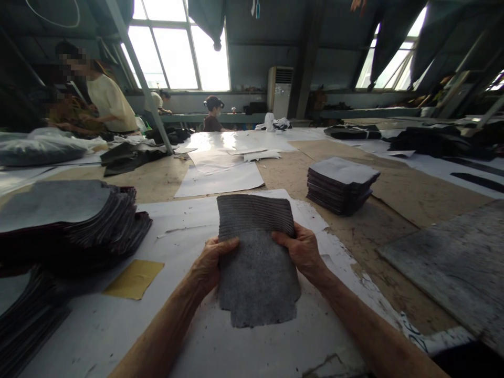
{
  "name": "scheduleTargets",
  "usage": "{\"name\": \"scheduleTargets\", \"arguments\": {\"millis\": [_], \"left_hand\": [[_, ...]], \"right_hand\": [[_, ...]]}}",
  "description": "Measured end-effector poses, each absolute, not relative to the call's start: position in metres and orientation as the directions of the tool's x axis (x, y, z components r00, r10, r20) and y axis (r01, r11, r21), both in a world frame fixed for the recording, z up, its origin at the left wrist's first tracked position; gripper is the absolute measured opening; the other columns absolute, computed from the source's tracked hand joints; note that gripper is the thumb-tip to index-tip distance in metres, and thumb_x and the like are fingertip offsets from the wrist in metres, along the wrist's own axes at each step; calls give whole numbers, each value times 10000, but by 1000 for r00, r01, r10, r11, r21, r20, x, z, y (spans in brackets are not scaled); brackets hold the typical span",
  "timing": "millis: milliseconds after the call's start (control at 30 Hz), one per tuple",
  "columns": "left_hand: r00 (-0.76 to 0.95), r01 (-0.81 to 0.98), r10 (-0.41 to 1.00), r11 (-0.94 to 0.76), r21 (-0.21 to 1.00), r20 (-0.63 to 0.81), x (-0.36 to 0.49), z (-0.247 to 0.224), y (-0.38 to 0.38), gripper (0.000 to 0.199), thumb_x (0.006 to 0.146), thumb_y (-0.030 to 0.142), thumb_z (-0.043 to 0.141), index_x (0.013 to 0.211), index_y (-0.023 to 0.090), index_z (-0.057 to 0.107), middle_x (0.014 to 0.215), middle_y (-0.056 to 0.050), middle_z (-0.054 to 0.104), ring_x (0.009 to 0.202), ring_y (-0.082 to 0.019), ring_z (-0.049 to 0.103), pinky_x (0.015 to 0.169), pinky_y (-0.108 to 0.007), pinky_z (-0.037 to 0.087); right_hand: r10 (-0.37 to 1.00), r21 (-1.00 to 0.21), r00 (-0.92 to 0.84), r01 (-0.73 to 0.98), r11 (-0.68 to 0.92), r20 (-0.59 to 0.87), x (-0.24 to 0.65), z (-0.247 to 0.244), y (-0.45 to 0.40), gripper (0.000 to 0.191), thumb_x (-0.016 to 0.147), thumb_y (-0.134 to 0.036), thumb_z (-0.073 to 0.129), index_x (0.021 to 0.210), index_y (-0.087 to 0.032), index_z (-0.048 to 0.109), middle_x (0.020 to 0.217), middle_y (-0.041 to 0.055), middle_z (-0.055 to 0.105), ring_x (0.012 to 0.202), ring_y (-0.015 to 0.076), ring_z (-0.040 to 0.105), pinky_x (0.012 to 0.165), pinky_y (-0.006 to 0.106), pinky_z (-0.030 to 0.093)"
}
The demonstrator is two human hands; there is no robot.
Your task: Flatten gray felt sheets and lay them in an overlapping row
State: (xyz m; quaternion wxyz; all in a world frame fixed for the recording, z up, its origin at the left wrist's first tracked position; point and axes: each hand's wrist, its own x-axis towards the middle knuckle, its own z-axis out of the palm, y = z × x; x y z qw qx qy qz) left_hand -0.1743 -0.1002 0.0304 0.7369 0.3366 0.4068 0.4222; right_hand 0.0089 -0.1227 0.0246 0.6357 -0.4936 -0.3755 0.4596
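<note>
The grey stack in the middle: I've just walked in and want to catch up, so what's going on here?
A person's left hand and right hand grip the grey stack by opposite sides, above white paper. A wider stack sits to the left, near a yellow card; another stack stands farther back, right.

Resting grey-topped stacks [55,202] [35,320] [342,184] — three; held grey bundle [258,268] — one. Wearer's hands [208,260] [306,249], two; yellow sheet [134,279], one.

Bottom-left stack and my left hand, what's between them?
In the head view, a yellow piece on white paper lies between that stack and your left hand.
</note>
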Motion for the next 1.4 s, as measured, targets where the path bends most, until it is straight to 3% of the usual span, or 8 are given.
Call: {"name": "scheduleTargets", "arguments": {"millis": [267,500,667,867,1000,1133,1300,1400], "left_hand": [[97,-193,995,6,981,13,-178,27,-100,208,506,192,781,684,135,692,623,37,646,560,-85,539,521,-164,427],[420,-353,841,496,793,-339,-176,28,-99,320,438,193,798,719,89,684,674,-80,693,594,-203,631,616,-324,534],[293,-299,919,350,888,-264,-174,28,-103,315,493,193,793,764,98,666,668,-70,698,546,-195,632,551,-309,532],[286,-287,911,377,881,-297,-176,32,-105,371,462,213,793,781,87,650,669,-72,690,533,-184,623,548,-294,525],[224,-33,917,346,938,-331,-176,29,-104,365,521,262,726,837,100,643,705,-84,680,587,-229,634,580,-351,526],[-39,629,998,55,775,-38,-177,29,-101,519,579,328,690,1032,91,600,956,-152,649,867,-319,628,775,-450,501],[67,860,904,-266,436,421,-175,22,-104,645,788,405,505,1302,36,384,1342,-216,427,1289,-298,341,1055,-452,293],[344,854,865,-450,261,366,-168,5,-112,555,883,390,343,1331,63,366,1402,-178,382,1329,-263,281,1084,-449,242]], "right_hand": [[973,-904,77,-392,-171,-217,7,36,-129,408,418,-223,790,783,-142,627,727,33,674,633,200,599,605,324,487],[960,-988,238,-1,154,149,10,18,-125,189,524,-184,708,706,-174,657,591,-53,569,577,124,492,546,238,396],[987,-951,89,-292,-106,-138,10,29,-126,400,488,-191,733,869,-163,616,710,-5,655,622,186,585,578,300,475],[988,-941,89,-326,-92,-128,11,44,-132,487,479,-242,752,927,-148,583,821,36,676,669,196,611,617,311,501],[964,-967,207,162,-199,-164,10,37,-130,463,550,-288,709,963,-129,573,879,88,660,771,251,622,675,353,498],[935,-544,333,810,-221,117,11,28,-127,592,606,-354,717,1108,-95,543,1015,162,622,974,336,569,815,439,459],[829,-341,134,937,72,543,13,20,-127,655,785,-447,563,1283,-43,431,1336,194,436,1267,295,352,1037,422,319],[887,-232,-184,925,302,424,8,9,-130,621,895,-492,357,1350,-71,376,1407,152,363,1327,265,265,1080,436,247]]}}
